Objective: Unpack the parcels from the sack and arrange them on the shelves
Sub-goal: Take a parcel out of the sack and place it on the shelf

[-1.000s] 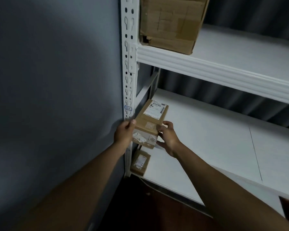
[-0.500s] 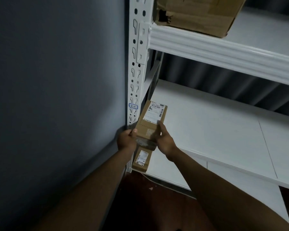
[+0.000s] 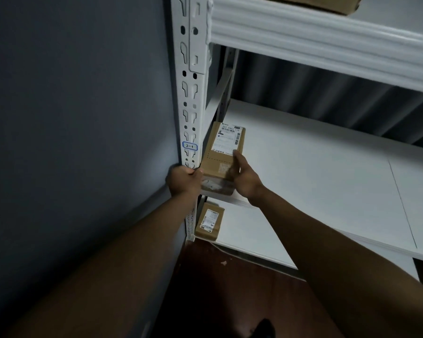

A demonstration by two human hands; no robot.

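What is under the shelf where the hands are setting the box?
Under that shelf a lower shelf holds a small labelled parcel at its left end. The right arm covers part of it.

grey wall (image 3: 78, 118), dark red floor (image 3: 230, 284)

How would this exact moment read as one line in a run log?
stage: shelving | parcel: on middle shelf, left end by post | left hand: grips parcel's near corner | right hand: on its right side
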